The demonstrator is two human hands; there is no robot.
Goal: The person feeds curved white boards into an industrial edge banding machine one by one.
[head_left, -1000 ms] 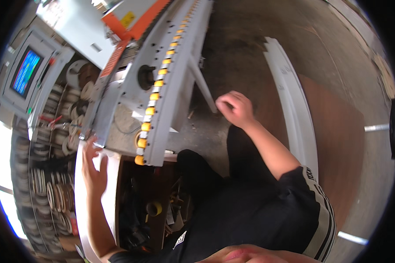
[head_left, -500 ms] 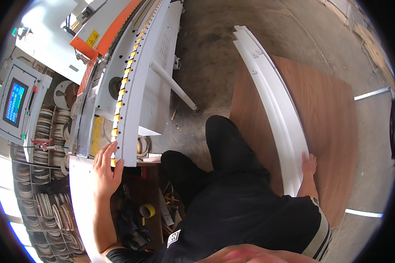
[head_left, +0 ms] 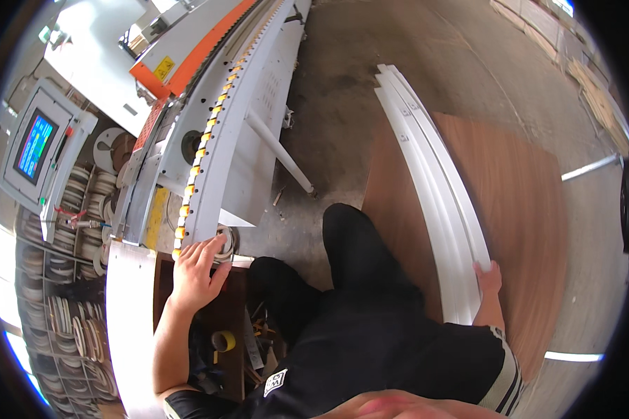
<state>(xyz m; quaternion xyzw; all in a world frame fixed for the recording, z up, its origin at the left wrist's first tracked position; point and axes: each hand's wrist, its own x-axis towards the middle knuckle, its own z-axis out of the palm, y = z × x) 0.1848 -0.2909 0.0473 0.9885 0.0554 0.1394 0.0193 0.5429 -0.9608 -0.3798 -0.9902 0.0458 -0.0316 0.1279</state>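
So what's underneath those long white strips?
A brown wood-grain panel shows either side beneath the white strips, their far ends reaching over concrete floor. Whatever lies directly under them is covered.

Rocking a black short-sleeved tee [head_left: 370, 363] with a tiny white square patch [head_left: 275, 383] around 6:30, matching black trousers [head_left: 360, 248], plus a kinda sporty cream strip [head_left: 503, 384] with dark stripes between 4 and 5 o'clock

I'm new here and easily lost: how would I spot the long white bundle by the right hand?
Right of the person's legs lies a broad brown board. The white bundle stretches across it, the right hand at its outer edge. Unlike the brown board, it is white and narrow, with small marks toward its far end.
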